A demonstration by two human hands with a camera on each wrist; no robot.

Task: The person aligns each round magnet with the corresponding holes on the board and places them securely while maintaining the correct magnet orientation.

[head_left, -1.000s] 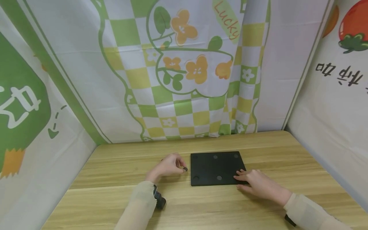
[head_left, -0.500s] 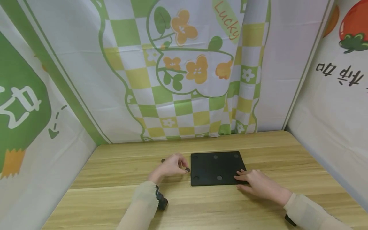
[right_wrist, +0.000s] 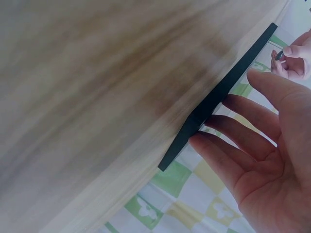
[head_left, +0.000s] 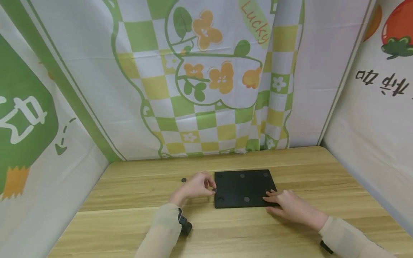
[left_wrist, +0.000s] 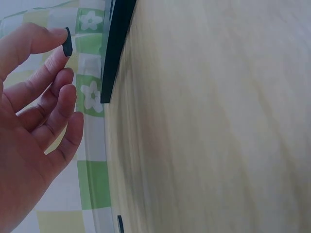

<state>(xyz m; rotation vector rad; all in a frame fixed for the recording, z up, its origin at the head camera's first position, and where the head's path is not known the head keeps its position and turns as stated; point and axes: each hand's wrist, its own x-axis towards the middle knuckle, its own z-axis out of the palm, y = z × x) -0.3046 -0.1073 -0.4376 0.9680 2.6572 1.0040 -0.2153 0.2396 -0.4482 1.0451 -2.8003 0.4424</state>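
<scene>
A flat black rectangular board (head_left: 230, 188) lies on the wooden table. Round pieces or marks show on its upper face, some lighter grey, such as one round spot (head_left: 246, 199) near the front edge. My left hand (head_left: 196, 185) is at the board's left edge, thumb and forefinger pinching a small thin black disc (left_wrist: 67, 42). The other fingers of that hand are loosely bent. My right hand (head_left: 290, 206) rests its fingertips on the board's front right corner. In the right wrist view the fingers (right_wrist: 248, 114) are spread and touch the board's upper face.
Another small black disc (head_left: 184, 180) lies on the table (head_left: 142, 200) behind my left hand. Printed cloth (head_left: 200, 122) hangs along the table's back edge, with more cloth on both sides. Each wrist carries a dark camera, such as the left wrist camera (head_left: 185, 226).
My left hand has moved right with the pinched disc, from beside the board to its left edge. The disc lying on the table now shows fully. The right hand stays put.
</scene>
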